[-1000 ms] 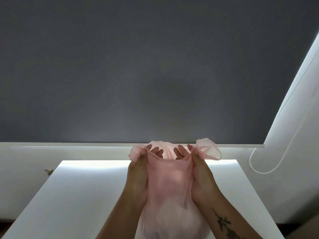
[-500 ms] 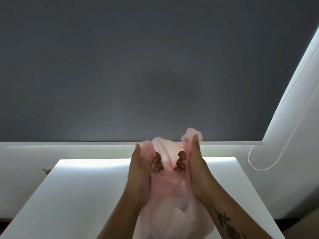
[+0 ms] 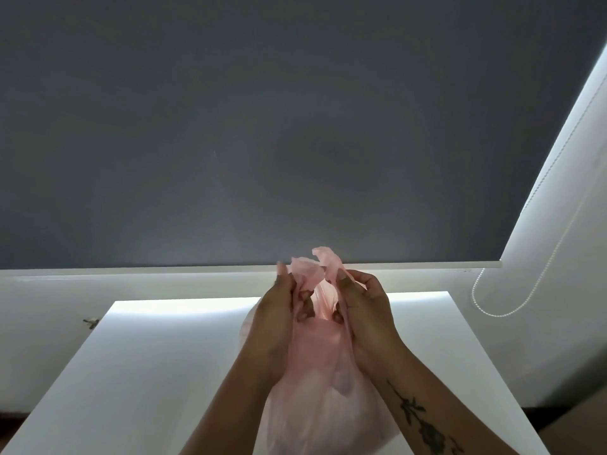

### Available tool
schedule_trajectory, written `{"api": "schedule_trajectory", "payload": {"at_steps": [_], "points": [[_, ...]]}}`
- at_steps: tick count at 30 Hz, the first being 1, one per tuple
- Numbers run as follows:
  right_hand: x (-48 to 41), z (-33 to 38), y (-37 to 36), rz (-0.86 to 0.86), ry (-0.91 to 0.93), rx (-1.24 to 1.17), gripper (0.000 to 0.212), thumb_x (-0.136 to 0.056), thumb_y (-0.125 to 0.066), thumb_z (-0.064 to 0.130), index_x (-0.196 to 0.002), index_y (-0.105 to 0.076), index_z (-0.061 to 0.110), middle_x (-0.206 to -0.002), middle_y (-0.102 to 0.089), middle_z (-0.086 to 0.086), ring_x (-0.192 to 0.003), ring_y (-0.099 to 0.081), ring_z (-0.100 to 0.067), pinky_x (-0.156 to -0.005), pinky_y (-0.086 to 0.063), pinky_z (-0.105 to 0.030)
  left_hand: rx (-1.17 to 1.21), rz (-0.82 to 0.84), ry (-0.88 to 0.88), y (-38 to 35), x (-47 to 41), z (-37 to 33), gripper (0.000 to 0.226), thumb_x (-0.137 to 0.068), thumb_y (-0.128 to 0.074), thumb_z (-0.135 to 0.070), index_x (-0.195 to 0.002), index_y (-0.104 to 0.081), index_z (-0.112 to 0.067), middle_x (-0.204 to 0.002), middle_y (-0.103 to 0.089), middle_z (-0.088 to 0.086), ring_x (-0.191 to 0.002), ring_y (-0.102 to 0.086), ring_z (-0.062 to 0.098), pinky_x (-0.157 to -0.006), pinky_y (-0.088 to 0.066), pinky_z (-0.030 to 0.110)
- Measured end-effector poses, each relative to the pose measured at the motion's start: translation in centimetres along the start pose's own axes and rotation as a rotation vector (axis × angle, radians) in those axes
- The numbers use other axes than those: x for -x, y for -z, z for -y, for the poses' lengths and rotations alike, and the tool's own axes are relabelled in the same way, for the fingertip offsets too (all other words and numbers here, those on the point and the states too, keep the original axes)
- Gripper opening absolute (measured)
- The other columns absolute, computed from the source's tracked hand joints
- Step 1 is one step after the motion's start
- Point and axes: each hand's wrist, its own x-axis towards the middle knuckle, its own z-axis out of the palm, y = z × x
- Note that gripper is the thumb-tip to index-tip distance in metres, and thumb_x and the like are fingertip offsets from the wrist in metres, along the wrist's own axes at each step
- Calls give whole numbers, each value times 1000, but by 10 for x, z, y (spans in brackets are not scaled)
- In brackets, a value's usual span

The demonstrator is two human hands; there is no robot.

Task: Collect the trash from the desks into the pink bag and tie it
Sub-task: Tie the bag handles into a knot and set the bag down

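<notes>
From my remote seat I see the pink bag [image 3: 315, 405] standing on the white table [image 3: 147, 372] at the 6 o'clock edge of the view. Its body is full and rounded, and its neck is gathered upward between both hands. The left hand [image 3: 272, 326] sits on the bag's 9 o'clock side. Its grip is pressed onto the left flap [image 3: 307, 274] of the mouth, with curled fingers tucked into the film and the thumb raised, though the thumb tip is blurred. The right hand [image 3: 368, 316] sits on the 3 o'clock side. Its grip pinches the right flap [image 3: 328, 261] between thumb and fingers, and this flap stands a little higher than the other. The two flaps rise side by side, nearly touching, toward 12 o'clock, and I see no knot in them. Through the thin film I make out a darker shape [image 3: 341, 382] inside the bag, but I cannot tell what it is. A dark tattoo [image 3: 423, 421] runs along the right forearm toward 5 o'clock. Behind the table, a dark grey blind [image 3: 262, 126] fills the upper view from 9 to 2 o'clock. Its white bead cord [image 3: 486, 310] hangs in a loop at 3 o'clock, well apart from the hands. A small fitting [image 3: 91, 322] shows on the wall at 9 o'clock, too small to identify.
</notes>
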Motion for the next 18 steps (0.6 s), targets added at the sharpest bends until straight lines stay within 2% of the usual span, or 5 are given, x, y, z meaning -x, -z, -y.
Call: {"api": "schedule_trajectory", "payload": {"at_steps": [3,6,11,15,18], "points": [[0,1,-1,-17,11,23,27,-83,-75,34,-99,-67,14,-69,-64,-4,-55,-51,-17,-55,-43,-31,2,23,3,0,-3,0,26,-94,-61,-37,-82,-65,-15,-62,-46,1,-57,-44,13,-54,-45,22],[1,-1,-1,26,52,94,14,-86,-72,28,-94,-70,16,-75,-69,-4,-58,-57,-15,-55,-46,-28,-109,30,-35,2,-9,-2,25,-101,-56,-24,-125,-58,-27,-66,-55,2,-55,-44,11,-55,-43,21],[0,1,4,276,91,253,20,-82,-70,33,-96,-75,21,-93,-75,-5,-82,-71,-22,-70,-54,-29,-110,20,9,4,-14,-5,32,-99,-58,-34,-72,-67,-20,-63,-45,1,-48,-35,9,-46,-35,18],[-1,5,5,289,115,208,43,-80,-69,59,-110,-69,28,-103,-74,-2,-94,-72,-23,-76,-57,-36,-155,-63,-32,0,-16,-5,20,-94,-66,-33,-82,-65,-17,-58,-55,-3,-46,-46,10,-44,-40,19],[1,10,6,247,203,291,33,-83,-66,56,-99,-71,27,-96,-74,0,-88,-72,-19,-69,-54,-35,-236,-108,-84,-2,-15,-2,27,-94,-65,-36,-84,-54,-13,-59,-53,-3,-50,-45,11,-45,-40,21]]}}
